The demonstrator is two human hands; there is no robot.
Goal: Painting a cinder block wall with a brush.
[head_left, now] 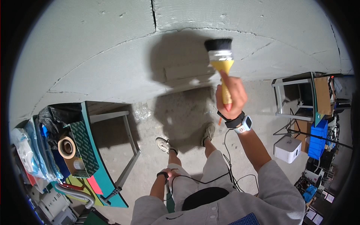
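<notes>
Raised in front of me, my right hand (234, 94) is closed round the yellow, red-tipped handle of a wide paintbrush (221, 56). Its black bristles point up toward the pale grey wall (112, 48); whether they touch it I cannot tell. A black band and a light-coloured watch (245, 124) circle that wrist. Down by my thigh hangs my left hand (172, 173), with a dark band on its wrist. A black cable (198, 182) runs close by it, and its fingers are too small and partly hidden to read.
At left, a green-topped table (112, 187) carries a dark green box (87, 150), a tape roll (67, 146) and plastic bags. Metal-framed furniture (277, 99), a white box (287, 149), a blue crate (318, 139) and a thin black stand (318, 135) occupy the right. Cables trail beside my legs.
</notes>
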